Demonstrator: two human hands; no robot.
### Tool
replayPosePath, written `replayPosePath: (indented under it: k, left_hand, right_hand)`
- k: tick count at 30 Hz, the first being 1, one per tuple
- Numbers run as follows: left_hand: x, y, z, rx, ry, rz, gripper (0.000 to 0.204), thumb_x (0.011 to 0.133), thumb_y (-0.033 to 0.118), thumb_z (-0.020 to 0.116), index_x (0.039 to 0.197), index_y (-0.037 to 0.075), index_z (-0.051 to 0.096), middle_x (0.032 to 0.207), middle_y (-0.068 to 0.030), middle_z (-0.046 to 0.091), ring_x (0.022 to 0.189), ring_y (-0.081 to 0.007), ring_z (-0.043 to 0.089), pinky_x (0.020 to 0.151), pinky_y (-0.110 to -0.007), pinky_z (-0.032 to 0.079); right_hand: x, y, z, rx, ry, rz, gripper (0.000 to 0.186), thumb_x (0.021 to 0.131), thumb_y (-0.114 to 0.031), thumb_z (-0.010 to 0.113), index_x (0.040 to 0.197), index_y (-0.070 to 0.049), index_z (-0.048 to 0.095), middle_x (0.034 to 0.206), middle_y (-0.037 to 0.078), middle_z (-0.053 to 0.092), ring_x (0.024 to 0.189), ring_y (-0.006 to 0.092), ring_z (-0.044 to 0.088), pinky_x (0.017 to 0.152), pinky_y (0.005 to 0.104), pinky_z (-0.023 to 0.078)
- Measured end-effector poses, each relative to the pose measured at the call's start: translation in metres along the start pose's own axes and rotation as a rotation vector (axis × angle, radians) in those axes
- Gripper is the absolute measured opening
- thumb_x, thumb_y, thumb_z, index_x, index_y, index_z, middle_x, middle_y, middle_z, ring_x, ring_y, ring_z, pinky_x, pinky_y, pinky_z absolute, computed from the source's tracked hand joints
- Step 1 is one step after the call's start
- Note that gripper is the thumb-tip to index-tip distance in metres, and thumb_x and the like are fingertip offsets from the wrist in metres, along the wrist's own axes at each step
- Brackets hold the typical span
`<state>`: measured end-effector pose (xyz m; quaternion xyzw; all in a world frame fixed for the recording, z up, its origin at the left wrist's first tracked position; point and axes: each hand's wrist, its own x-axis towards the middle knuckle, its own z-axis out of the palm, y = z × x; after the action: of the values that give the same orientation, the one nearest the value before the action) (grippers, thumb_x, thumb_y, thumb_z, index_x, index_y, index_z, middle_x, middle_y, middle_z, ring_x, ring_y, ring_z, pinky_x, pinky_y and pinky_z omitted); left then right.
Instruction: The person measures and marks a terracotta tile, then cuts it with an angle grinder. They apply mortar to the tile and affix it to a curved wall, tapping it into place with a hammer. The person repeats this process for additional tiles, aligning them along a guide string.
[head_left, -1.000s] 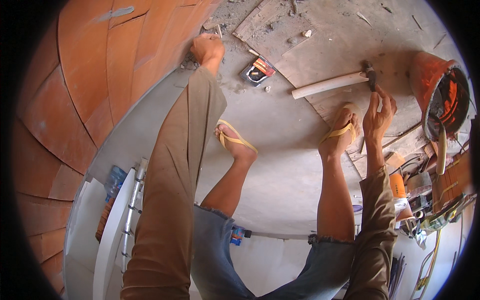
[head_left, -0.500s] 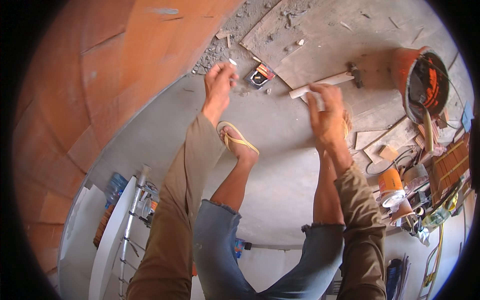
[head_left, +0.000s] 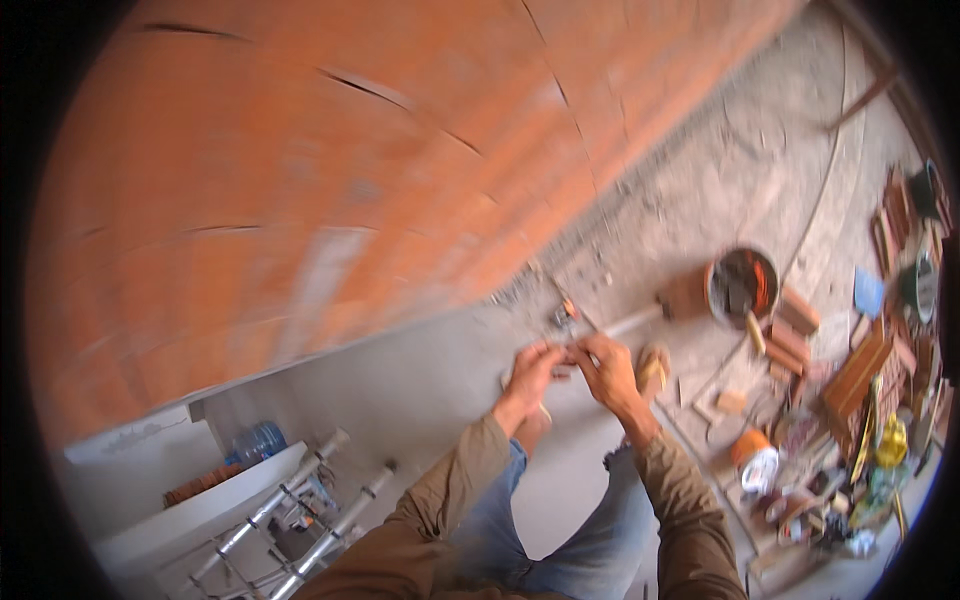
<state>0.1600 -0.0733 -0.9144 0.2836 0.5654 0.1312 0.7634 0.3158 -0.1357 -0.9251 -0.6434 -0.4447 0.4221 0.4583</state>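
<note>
My left hand and my right hand meet in front of me, fingertips close together over the floor. Both have their fingers drawn in as in a pinch. Whatever lies between them is too small and blurred to name. Just beyond the fingers, a small dark and orange packet rests on the concrete. To its right, a pale stick-like piece lies on the floor. My sandalled feet stand below the hands, the right sandal showing beside my right hand.
An orange brick wall fills the upper left. At right stand a mortar bucket with a wooden-handled tool, several bricks and an orange-white tub amid clutter. A metal ladder and a blue water jug are at lower left.
My hands have come together from well apart; the left one held a small white piece before. The view has swung, showing more of the brick wall and the floor at right.
</note>
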Motion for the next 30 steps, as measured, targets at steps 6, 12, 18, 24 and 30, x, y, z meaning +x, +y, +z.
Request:
replayPosePath:
  k: [6, 12, 18, 24, 30]
  left_hand:
    - [-0.173, 0.135, -0.033, 0.849, 0.123, 0.693, 0.028, 0.096, 0.028, 0.069, 0.103, 0.001, 0.071, 0.091, -0.0066, 0.072, 0.085, -0.0125, 0.067, 0.075, -0.029, 0.053]
    - [-0.410, 0.329, -0.031, 0.825, 0.442, 1.330, 0.025, 0.093, 0.022, 0.071, 0.105, 0.000, 0.072, 0.105, -0.0132, 0.073, 0.094, -0.0201, 0.069, 0.085, -0.035, 0.053]
    - [-0.605, 0.477, -0.047, 1.103, 0.979, 2.038, 0.028, 0.088, 0.019, 0.075, 0.109, 0.002, 0.070, 0.110, -0.0136, 0.072, 0.102, -0.0315, 0.067, 0.091, -0.040, 0.052]
    - [-0.719, 0.592, -0.050, 1.613, 1.262, 1.981, 0.023, 0.088, 0.013, 0.069, 0.107, 0.001, 0.070, 0.101, -0.0132, 0.070, 0.101, -0.0339, 0.061, 0.089, -0.043, 0.050]
    - [-0.722, 0.638, -0.035, 1.739, 1.209, 1.523, 0.018, 0.089, 0.016, 0.067, 0.089, 0.000, 0.074, 0.093, -0.0164, 0.071, 0.094, -0.0349, 0.064, 0.084, -0.043, 0.051]
  right_hand:
    - [-0.024, -0.138, -0.017, 0.053, 0.098, -0.065, 0.017, 0.096, -0.015, 0.063, 0.097, 0.001, 0.069, 0.075, 0.012, 0.067, 0.063, 0.0193, 0.064, 0.063, 0.0328, 0.052]
    - [-0.015, -0.304, -0.009, 0.190, 0.198, -0.356, 0.013, 0.097, -0.012, 0.062, 0.102, -0.001, 0.066, 0.085, 0.006, 0.067, 0.069, 0.0144, 0.060, 0.065, 0.0291, 0.052]
    - [-0.006, -0.465, -0.016, 0.001, 0.057, -0.592, 0.012, 0.096, -0.012, 0.065, 0.098, 0.000, 0.066, 0.080, 0.010, 0.063, 0.069, 0.0166, 0.058, 0.062, 0.0317, 0.048]
    - [0.005, -0.612, -0.003, 0.039, 0.047, -0.959, 0.010, 0.093, -0.008, 0.068, 0.093, 0.001, 0.064, 0.085, 0.013, 0.066, 0.073, 0.0227, 0.062, 0.065, 0.0334, 0.049]
    - [0.006, -0.684, 0.006, 0.028, 0.088, -1.135, 0.006, 0.092, -0.004, 0.067, 0.094, 0.001, 0.065, 0.089, 0.014, 0.067, 0.078, 0.0259, 0.065, 0.070, 0.0342, 0.052]
